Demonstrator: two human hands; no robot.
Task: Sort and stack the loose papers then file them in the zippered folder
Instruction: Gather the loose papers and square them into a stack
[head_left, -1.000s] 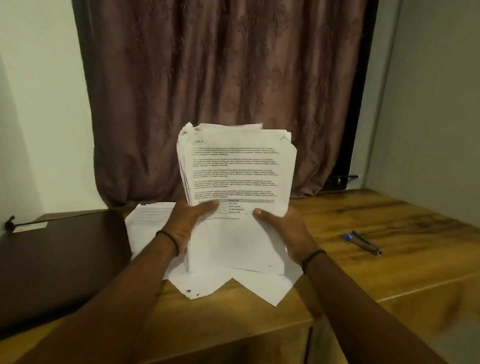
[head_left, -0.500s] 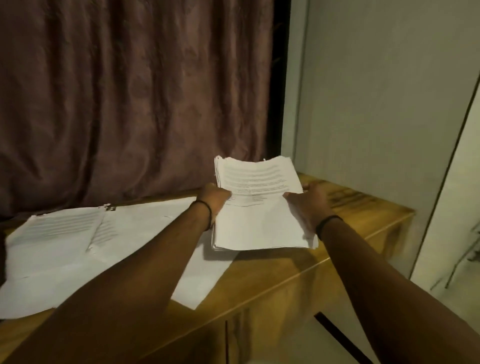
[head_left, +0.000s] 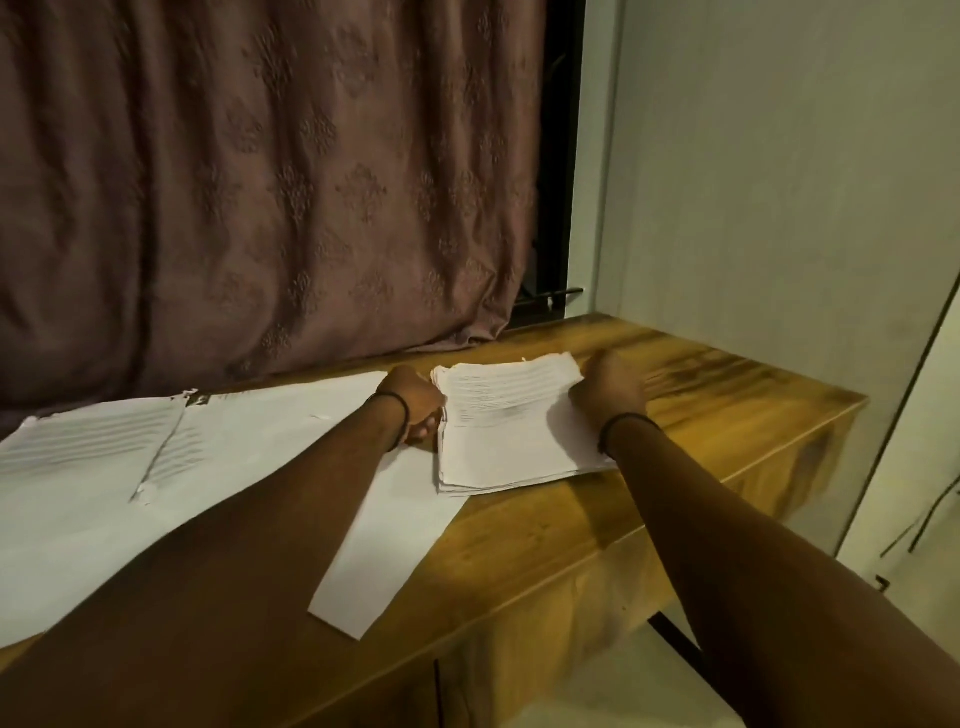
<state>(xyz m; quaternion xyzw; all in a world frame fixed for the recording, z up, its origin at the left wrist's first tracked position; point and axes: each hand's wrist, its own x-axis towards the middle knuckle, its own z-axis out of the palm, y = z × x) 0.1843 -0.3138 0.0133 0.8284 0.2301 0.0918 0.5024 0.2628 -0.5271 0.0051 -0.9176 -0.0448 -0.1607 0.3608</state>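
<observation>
Head view, looking down on a paper stack (head_left: 509, 415) laid flat on the wooden table (head_left: 727, 415); clamped at its left edge by the grip of the left hand (head_left: 415, 397), fingers curled round that edge; met at its right edge by the right hand (head_left: 610, 387), grip there impossible to judge, apart or together, fingers hidden behind the back of the hand. No zippered folder anywhere in view. Left of the stack, loose sheets (head_left: 156, 467) spread flat and overlapping; nearer than the stack, an overhanging sheet (head_left: 374, 571) tucked under its near left corner and jutting past the table's front edge.

Likely trouble: dragging that tucked sheet along when lifting or sliding the stack, then losing it over the edge; fanning or skewing the stack's uneven edges by letting go on one side first; leaving pages behind among the sheets to the left.

Under the stack, warm varnished wood grain; behind the stack, a brown patterned curtain (head_left: 260, 182) reaching down to the table; right of the stack, a pale plain wall (head_left: 779, 182); below it, pale floor (head_left: 597, 691).
</observation>
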